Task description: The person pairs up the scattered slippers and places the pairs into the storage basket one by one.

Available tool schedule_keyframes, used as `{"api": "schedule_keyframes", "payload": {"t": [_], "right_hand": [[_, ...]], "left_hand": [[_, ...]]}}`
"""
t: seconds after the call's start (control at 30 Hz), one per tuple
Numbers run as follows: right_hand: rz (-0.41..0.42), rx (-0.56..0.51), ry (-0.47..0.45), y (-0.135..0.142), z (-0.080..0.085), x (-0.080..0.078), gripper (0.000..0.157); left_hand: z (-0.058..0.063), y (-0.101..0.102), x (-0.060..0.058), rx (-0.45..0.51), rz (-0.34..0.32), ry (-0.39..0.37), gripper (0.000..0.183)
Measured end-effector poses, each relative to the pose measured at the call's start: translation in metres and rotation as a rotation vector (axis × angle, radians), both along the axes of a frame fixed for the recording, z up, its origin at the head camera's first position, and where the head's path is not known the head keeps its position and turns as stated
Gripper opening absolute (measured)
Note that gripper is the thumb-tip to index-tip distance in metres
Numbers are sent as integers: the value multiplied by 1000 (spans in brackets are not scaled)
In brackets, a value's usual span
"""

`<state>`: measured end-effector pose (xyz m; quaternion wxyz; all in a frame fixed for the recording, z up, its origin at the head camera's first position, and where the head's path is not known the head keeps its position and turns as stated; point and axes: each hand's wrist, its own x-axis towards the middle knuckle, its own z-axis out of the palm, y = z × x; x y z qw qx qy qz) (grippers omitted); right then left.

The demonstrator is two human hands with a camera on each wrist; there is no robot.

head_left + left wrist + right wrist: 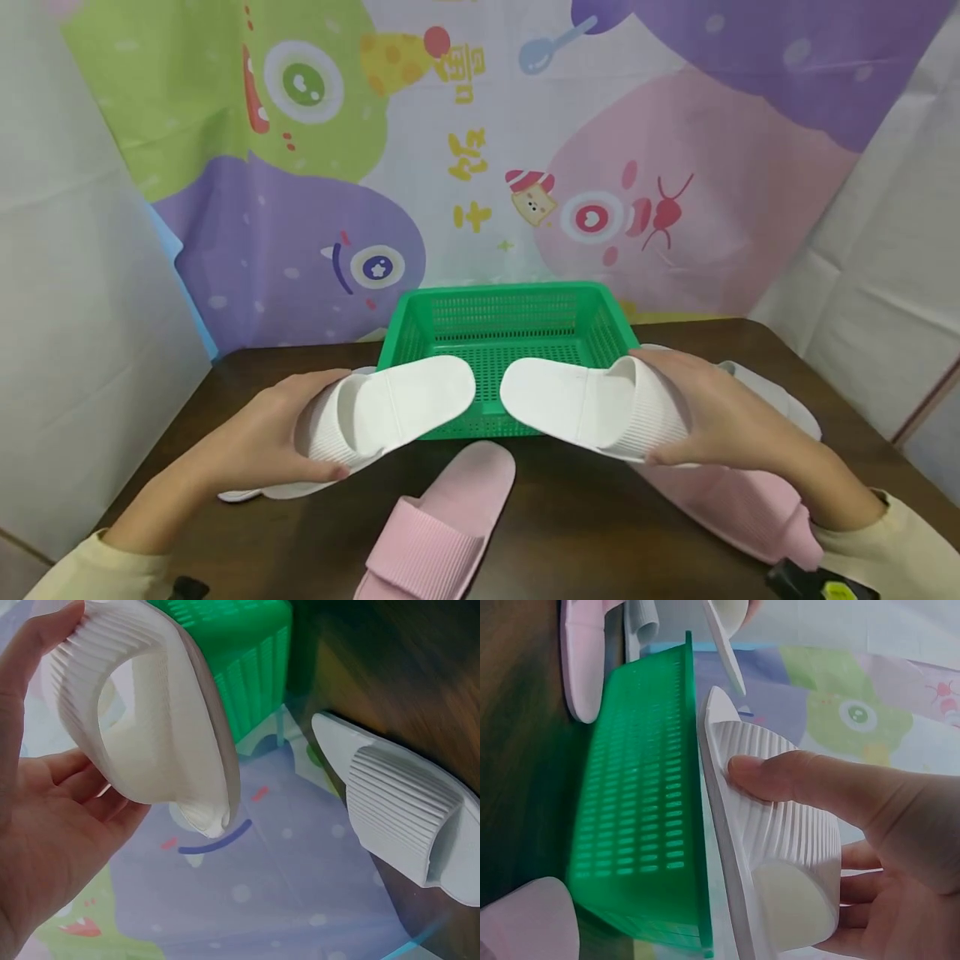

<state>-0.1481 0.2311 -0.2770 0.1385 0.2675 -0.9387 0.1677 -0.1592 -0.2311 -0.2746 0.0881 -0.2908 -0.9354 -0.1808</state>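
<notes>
My left hand (pixel 270 437) grips a white slipper (pixel 420 400) across its ribbed strap, thumb on the near side. A matching white slipper (pixel 551 400) is held the same way in my right hand (pixel 723 417). Both slippers are off the table, their tips pointing towards each other with a small gap between them. They hover over the front edge of a green plastic basket (pixel 502 290) with slotted walls. In the right wrist view, the thumb (pixel 757 776) presses on the ribbed strap and the fingers are partly hidden behind the slipper.
On the dark wooden table (pixel 577 533) lie a pink slipper (pixel 431 542) in front of the basket and another pink slipper (pixel 750 508) under my right forearm. A pale grey slipper (pixel 405 810) lies at the left, another (pixel 780 400) at the right. A cartoon-printed cloth (pixel 480 250) hangs behind.
</notes>
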Motion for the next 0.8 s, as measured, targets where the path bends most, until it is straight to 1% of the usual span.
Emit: {"api": "schedule_keyframes", "payload": {"t": [0.2,0.4,0.57,0.8], "right_hand": [[-1,0,-9,1,2,-4,94],[-6,10,-21,1,5,-6,95],[-6,7,-28,1,6,-7,96],[-12,13,-48,-2,5,-9,97]], "left_hand": [[2,-1,-4,-3,-5,15,92],[5,0,-3,12,4,6,93],[7,-1,-3,10,0,35,93],[7,-1,-4,7,-36,74,93]]}}
